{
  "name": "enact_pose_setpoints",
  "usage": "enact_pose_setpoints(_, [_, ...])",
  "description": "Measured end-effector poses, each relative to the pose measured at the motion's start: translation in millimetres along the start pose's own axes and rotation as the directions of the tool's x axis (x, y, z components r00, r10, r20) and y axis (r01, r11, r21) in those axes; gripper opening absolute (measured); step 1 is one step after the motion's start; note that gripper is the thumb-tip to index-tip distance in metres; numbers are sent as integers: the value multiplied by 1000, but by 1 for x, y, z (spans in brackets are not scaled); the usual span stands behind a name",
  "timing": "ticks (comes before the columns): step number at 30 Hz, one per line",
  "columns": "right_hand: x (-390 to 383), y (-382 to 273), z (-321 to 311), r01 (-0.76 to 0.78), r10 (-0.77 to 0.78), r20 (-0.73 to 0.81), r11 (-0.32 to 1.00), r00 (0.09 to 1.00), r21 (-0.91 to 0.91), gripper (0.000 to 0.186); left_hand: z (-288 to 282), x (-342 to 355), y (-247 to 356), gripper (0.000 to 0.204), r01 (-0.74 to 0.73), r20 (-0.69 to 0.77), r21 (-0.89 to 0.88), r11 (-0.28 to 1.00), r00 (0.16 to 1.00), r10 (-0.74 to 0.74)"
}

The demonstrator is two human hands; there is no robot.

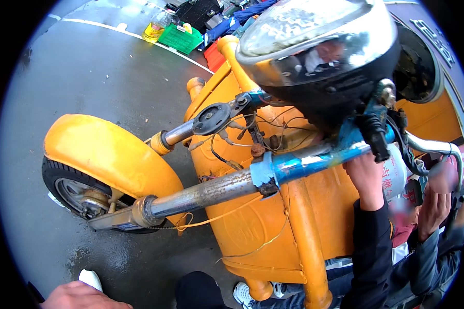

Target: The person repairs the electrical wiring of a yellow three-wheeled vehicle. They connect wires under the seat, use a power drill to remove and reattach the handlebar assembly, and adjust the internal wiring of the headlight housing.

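Note:
A yellow three-wheeler's front end fills the middle, its fork tilted down toward the left. My right hand (365, 172) reaches up in a dark sleeve behind the blue-painted upper fork tube (314, 164); the tube hides its fingers. Above it is the large chrome headlight (319, 46) with a black housing. Loose wires (229, 136) hang between the fork legs near a round black fitting (211, 118). At the lower left edge, my left hand (82, 297) shows only its back, close to no part of the vehicle; its fingers are cut off.
The yellow mudguard (105, 152) covers the front wheel (69, 190) at left. The yellow body panel (258, 232) has tubular bars. At right, another person's hand (435, 208) is near the chrome handlebar (438, 147). A green basket (180, 38) and a yellow bottle (153, 31) stand on wet ground behind.

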State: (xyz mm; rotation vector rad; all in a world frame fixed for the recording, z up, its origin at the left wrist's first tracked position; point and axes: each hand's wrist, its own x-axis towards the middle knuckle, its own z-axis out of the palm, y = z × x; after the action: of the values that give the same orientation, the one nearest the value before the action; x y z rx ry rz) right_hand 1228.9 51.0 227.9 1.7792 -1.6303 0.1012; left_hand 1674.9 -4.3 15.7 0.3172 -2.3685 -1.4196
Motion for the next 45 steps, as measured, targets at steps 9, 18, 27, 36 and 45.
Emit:
enact_pose_setpoints(9, [7,-18,4,-237,229,68,885,971,400,19,69,-2,49,27,8,197,136,991,980,-36])
enact_pose_setpoints(18, [-2,-26,-1,-314,340,131,568,931,761,28,109,33,-20,33,275,582,502,820,594,-556])
enact_pose_setpoints(27, [-54,-124,-65,-820,620,571,230,538,524,25,88,-69,76,24,601,171,234,764,748,-641])
enact_pose_setpoints(36, [-114,-286,-195,-914,-149,984,378,96,147,44,-84,-181,84,45,902,-102,93,422,430,-897])
enact_pose_setpoints(45, [37,-370,-89,-887,-5,992,448,-128,-113,54,-383,-233,-61,70,982,-309,176,67,120,-944])
